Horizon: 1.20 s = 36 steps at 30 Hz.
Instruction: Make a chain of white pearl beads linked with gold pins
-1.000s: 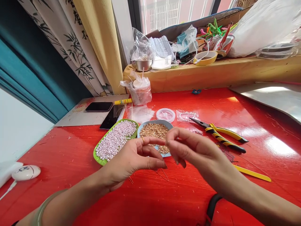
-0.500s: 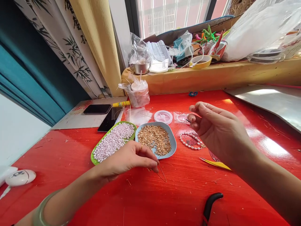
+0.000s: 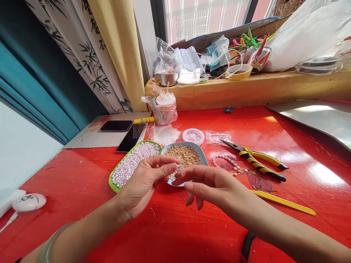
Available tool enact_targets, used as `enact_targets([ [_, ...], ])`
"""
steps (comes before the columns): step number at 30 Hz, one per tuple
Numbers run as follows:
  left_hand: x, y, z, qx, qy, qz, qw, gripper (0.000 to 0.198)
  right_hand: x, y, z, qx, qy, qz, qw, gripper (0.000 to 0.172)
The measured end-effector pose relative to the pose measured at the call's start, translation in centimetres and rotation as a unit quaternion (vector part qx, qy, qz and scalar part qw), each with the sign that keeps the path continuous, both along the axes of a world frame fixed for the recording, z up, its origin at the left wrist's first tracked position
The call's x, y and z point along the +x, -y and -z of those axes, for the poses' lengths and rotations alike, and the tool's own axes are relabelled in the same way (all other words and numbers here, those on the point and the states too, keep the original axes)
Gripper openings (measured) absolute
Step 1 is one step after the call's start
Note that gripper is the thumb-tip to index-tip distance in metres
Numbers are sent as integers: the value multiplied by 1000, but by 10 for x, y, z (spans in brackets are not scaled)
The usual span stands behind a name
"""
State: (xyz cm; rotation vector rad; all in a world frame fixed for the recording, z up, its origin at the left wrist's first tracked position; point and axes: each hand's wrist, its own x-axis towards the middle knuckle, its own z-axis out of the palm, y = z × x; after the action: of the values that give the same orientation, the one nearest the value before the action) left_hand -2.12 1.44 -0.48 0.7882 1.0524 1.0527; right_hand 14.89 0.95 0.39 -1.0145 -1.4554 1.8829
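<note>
My left hand [image 3: 149, 180] is closed, thumb and forefinger pinched on a small thin strand piece [image 3: 180, 171]; its details are too small to make out. Close beside it, my right hand [image 3: 208, 184] has thumb and forefinger apart, the forefinger's tip at that piece and the other fingers hanging loose. Both are over the front of a blue-grey tray [image 3: 205, 160] of gold beads [image 3: 189, 155]. A green tray [image 3: 112, 184] of pale pink pearl beads [image 3: 137, 164] stands left of it, partly behind my left hand.
Yellow-black pliers [image 3: 253, 159], a pearl string [image 3: 219, 157] and a yellow strip-like tool [image 3: 285, 202] lie to the right. A black handle [image 3: 247, 244] shows below my right arm. Behind are a clear spool [image 3: 193, 136], a bagged cup [image 3: 166, 107] and two dark phones [image 3: 116, 126].
My right hand has come down and left to meet my left hand, uncovering the pliers. My left hand has risen slightly from lower over the table. The view has shifted a little.
</note>
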Motion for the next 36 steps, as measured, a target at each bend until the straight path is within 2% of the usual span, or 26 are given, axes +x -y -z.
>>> enact_targets([
  [3, 2, 3, -2, -20, 18, 16, 1000, 14, 0, 3, -1, 63, 10, 15, 998, 7],
  [7, 3, 7, -5, -15, 29, 15, 999, 13, 3, 3, -1, 133, 51, 53, 988, 9],
  [15, 5, 9, -5, -10, 37, 30, 999, 9, 3, 5, -4, 54, 20, 10, 998, 16],
  [28, 6, 12, -8, 29, -10, 41, 999, 7, 4, 8, -13, 68, 50, 62, 995, 17],
  [36, 6, 15, -9, 38, -31, 62, 997, 6, 2, 9, -13, 74, 56, 49, 994, 20],
])
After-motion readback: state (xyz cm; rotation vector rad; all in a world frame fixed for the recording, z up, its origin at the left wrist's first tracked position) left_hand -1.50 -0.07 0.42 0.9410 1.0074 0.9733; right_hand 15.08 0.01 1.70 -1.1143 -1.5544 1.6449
